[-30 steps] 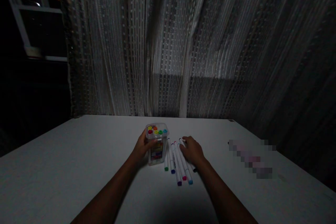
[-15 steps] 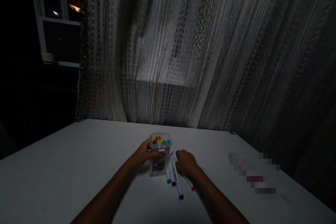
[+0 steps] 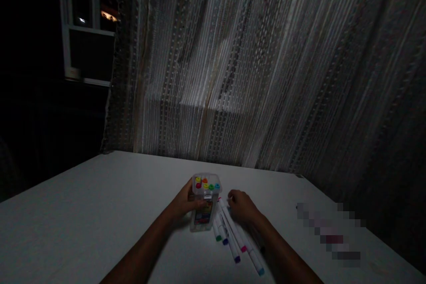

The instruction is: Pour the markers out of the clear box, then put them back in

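My left hand (image 3: 184,200) wraps around the side of a clear plastic marker case (image 3: 206,207), which stands upright on the table. Several coloured marker caps show at the case's open top. My right hand (image 3: 242,207) is curled just right of the case, over the upper ends of several white markers (image 3: 233,236). These lie fanned out on the table, with green, blue, purple, pink and light blue caps at their lower ends. Under my right palm, the markers' upper ends are hidden.
The white table (image 3: 83,204) runs back to a patterned striped curtain (image 3: 213,75). A pixelated, unreadable object (image 3: 329,235) lies at the table's right. A dark window (image 3: 88,22) shows at the upper left.
The view has shifted and tilted slightly. My right hand has moved off the middle of the markers toward their upper ends, uncovering more of them. My left hand stays on the case.
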`<state>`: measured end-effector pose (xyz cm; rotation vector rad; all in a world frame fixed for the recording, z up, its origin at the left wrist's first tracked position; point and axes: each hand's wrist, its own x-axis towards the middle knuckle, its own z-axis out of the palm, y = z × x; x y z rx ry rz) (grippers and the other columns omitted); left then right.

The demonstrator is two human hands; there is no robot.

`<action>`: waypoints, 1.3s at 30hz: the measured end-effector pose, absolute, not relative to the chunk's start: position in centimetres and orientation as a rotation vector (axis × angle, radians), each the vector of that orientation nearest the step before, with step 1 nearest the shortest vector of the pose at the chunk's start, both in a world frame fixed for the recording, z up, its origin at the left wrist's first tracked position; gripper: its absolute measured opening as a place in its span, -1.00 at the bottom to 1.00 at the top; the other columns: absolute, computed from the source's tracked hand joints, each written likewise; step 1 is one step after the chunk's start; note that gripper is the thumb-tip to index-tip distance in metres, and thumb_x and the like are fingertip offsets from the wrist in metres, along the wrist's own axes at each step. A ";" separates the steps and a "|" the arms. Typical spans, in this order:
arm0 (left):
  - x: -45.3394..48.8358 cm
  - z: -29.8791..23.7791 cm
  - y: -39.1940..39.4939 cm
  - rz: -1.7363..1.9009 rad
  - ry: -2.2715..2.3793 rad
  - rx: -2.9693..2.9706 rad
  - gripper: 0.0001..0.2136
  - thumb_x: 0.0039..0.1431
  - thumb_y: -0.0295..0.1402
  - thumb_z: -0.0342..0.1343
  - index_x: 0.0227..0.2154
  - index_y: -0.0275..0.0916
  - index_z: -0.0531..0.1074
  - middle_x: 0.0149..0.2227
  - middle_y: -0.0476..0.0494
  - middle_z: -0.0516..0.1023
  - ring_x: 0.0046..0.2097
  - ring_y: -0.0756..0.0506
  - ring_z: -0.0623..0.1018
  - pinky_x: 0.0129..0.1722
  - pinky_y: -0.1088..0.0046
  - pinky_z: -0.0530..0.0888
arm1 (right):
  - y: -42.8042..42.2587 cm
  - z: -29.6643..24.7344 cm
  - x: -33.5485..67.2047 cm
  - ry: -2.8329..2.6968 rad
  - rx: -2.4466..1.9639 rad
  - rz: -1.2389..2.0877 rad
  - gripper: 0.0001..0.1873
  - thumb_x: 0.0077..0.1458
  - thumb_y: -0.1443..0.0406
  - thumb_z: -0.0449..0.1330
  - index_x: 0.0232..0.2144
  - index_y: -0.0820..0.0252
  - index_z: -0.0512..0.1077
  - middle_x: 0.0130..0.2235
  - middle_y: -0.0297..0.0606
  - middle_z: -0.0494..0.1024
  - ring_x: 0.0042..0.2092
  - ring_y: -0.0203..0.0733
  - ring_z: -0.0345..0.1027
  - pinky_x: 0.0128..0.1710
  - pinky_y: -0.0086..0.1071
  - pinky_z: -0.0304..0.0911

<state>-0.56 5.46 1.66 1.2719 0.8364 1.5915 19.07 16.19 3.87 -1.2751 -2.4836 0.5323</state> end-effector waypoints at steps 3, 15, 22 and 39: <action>-1.0 1.6 5.6 1.530 0.733 1.220 -0.47 -0.29 -0.33 0.39 -0.15 -0.28 0.42 -0.20 -0.24 0.60 -0.18 -0.23 0.58 -0.14 0.24 0.45 | 15.1 6.2 18.5 -2.367 -0.911 0.983 -0.34 -0.08 0.41 0.17 0.14 0.21 0.24 0.03 -0.14 0.40 -0.22 -0.28 0.37 -0.23 -0.40 0.29; -2.2 1.7 5.8 1.796 0.700 1.165 -0.31 -0.14 -0.25 0.30 0.13 -0.14 0.27 0.06 -0.24 0.47 0.03 -0.27 0.48 0.02 0.24 0.37 | 8.4 8.5 15.2 -2.403 -0.926 0.610 -0.27 -0.01 0.20 0.23 0.18 0.24 0.10 -0.23 -0.14 0.53 -0.29 -0.13 0.40 -0.32 -0.38 0.22; -1.4 2.0 5.3 1.696 0.800 1.284 0.03 -0.35 -0.32 0.44 0.25 -0.11 0.02 0.03 -0.27 0.46 0.01 -0.28 0.49 -0.01 0.23 0.40 | 11.0 5.8 17.3 -2.408 -1.060 0.638 -0.41 0.07 0.31 0.08 0.17 0.21 0.14 -0.24 -0.24 0.53 -0.28 -0.21 0.42 -0.25 -0.38 0.25; -1.5 1.9 5.0 1.719 0.876 1.305 -0.15 -0.31 -0.29 0.41 0.15 -0.20 0.23 0.02 -0.30 0.46 0.01 -0.30 0.47 -0.01 0.25 0.38 | 12.2 2.5 15.7 -2.757 -1.386 -0.098 -0.63 0.00 0.45 0.04 -0.11 0.29 0.42 -0.16 0.04 0.54 -0.09 0.01 0.43 -0.19 -0.30 0.22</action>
